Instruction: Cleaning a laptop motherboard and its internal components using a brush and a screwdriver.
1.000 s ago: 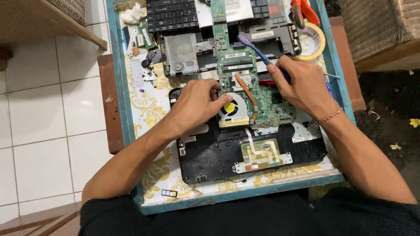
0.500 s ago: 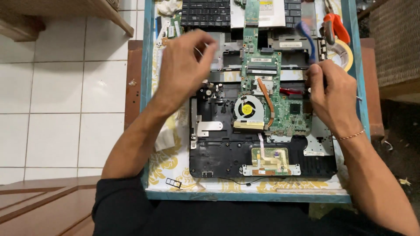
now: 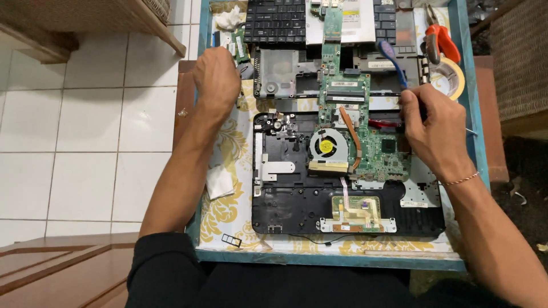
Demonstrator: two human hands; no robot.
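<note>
A: Green laptop motherboard [image 3: 365, 134], copper heat pipe and round black fan with a yellow hub [image 3: 327, 146] on it: position?

B: It lies in the opened black plastic laptop base [image 3: 297, 199], which rests on the blue-rimmed tray with a yellow floral lining [image 3: 225, 214]. The board sits in the base's upper right part and runs up past its top edge.

A: Leftmost entry first.

B: White tiled floor [image 3: 74, 137] left of the tray. A folded white tissue [image 3: 220, 182] lies on the lining just beside the forearm.

A: Left hand [image 3: 217, 77]?

B: At the tray's upper left, well apart from the board. Fingers are curled in, tips toward small green memory sticks [image 3: 238, 48]. Cannot tell if anything is pinched; the back of the hand hides the tips.

A: Centre?

B: Black keyboard [image 3: 275, 20] at the top; a grey metal drive bay [image 3: 283, 80] below it.

A: Right hand [image 3: 436, 128]?

B: At the board's right edge, fingers closed around a blue-handled screwdriver [image 3: 391, 57], handle pointing up and away. Its tip is hidden by the fingers.

A: Far right?

B: Orange-handled pliers [image 3: 440, 37] and a roll of yellowish tape [image 3: 455, 80] near the tray's right rim.
</note>
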